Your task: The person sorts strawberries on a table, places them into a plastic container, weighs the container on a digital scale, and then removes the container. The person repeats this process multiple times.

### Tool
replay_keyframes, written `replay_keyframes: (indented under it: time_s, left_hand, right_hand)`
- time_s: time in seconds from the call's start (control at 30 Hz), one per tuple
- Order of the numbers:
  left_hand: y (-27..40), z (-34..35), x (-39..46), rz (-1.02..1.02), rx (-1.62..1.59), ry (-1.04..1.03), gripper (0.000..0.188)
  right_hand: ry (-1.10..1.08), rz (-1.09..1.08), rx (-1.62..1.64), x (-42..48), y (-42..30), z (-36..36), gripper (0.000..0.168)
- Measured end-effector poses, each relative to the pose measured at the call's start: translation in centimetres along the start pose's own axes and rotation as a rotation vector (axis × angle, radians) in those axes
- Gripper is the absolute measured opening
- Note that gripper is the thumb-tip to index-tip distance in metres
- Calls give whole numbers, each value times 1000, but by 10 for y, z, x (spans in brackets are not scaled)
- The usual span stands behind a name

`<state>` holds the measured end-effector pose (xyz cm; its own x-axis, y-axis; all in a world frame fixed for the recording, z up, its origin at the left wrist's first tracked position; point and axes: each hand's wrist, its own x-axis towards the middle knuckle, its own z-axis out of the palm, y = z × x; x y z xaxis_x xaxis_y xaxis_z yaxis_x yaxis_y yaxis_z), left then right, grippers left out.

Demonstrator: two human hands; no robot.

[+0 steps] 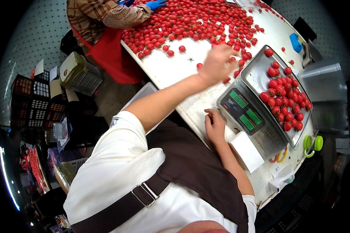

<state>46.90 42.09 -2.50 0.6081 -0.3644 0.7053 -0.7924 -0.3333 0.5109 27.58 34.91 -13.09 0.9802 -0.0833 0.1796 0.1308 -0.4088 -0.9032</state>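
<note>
My left hand (218,63), blurred, reaches over the white table among loose cherry tomatoes (241,62). Whether its fingers hold a tomato I cannot tell. My right hand (215,126) rests at the near table edge beside a digital scale (252,116), fingers loosely curled and apart, with nothing visible in them. Green digits glow on the scale's displays. Several cherry tomatoes (284,99) lie in its metal tray (255,70), mostly toward the right end. A large spread of tomatoes (186,23) covers the far part of the table (175,70).
A co-worker's blue-gloved hand (156,4) touches the tomato spread. Beside the scale stand a white box (246,151), a green tape dispenser (313,142) and a stack of clear containers (323,96). Crates (39,99) are stacked on the floor at left.
</note>
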Motion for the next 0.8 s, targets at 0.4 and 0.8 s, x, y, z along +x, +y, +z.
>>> replay_keyframes:
  time_s: [0.4,0.8]
  left_hand:
    - [-170,-77,-50,-541,745,-374,42]
    - [-162,-122,-51,-782,474,-72,33]
  right_hand:
    - [18,35,12,1,2,3,15]
    - [50,-9,-9,1,2,6,15]
